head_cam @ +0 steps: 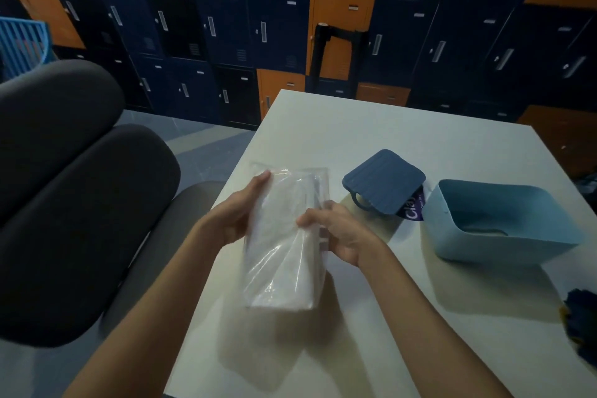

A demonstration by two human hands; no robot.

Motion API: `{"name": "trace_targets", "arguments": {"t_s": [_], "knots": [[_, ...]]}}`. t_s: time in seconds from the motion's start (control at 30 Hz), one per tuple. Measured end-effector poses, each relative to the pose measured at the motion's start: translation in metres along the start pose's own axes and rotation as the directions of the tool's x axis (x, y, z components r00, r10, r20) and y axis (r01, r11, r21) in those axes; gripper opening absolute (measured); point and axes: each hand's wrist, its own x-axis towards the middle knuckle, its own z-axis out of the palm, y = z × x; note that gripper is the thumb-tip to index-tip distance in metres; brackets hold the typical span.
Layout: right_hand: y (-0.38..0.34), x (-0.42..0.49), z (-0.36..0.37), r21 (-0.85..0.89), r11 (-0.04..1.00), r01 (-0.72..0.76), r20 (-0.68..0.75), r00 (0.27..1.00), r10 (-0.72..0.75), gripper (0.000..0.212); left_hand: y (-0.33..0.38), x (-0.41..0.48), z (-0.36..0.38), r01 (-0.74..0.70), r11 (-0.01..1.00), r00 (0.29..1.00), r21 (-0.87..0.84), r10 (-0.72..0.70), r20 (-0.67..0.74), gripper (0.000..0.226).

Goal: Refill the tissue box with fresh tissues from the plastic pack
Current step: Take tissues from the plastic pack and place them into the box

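Observation:
A clear plastic pack of white tissues (284, 252) is held upright above the white table (371, 317). My left hand (239, 213) grips its left side, with the fingers reaching up to its top corner. My right hand (339, 233) pinches the loose plastic on its right side. The light blue tissue box (504, 223) stands open at the right, its inside looking empty. Its dark blue ribbed lid (384, 184) lies tilted beside it, resting on a purple printed wrapper (413, 210).
Dark grey chairs (74, 203) stand left of the table. Blue and orange lockers (258, 26) fill the back wall. A dark blue cloth (581, 326) lies at the table's right edge. A blue slatted crate (22, 42) is at far left.

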Motion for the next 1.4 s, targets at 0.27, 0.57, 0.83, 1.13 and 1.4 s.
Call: {"name": "trace_targets", "arguments": {"t_s": [0.27, 0.57, 0.83, 1.13, 1.4], "knots": [[-0.019, -0.007, -0.006, -0.098, 0.965, 0.244, 0.062, 0.969, -0.238, 0.064, 0.064, -0.005, 0.011, -0.287, 0.956, 0.956, 0.056, 0.282, 0.082, 0.044], [-0.022, -0.011, -0.015, -0.137, 0.960, 0.246, -0.002, 0.969, -0.248, 0.068, 0.114, -0.019, 0.032, -0.453, 0.866, 0.891, 0.212, 0.433, 0.135, 0.033], [-0.025, -0.011, -0.018, -0.140, 0.947, 0.290, -0.073, 0.951, -0.301, 0.066, 0.124, -0.039, 0.044, -0.503, 0.857, 0.863, 0.112, 0.491, 0.117, 0.056], [-0.023, -0.018, -0.022, -0.116, 0.885, 0.451, 0.035, 0.892, -0.450, 0.058, 0.123, -0.064, 0.070, -0.561, 0.806, 0.771, 0.189, 0.424, 0.475, 0.043], [-0.023, -0.021, -0.019, -0.283, 0.752, 0.595, -0.106, 0.760, -0.641, 0.076, 0.107, -0.058, 0.069, -0.701, 0.546, 0.612, 0.459, 0.791, -0.005, 0.038]]}}
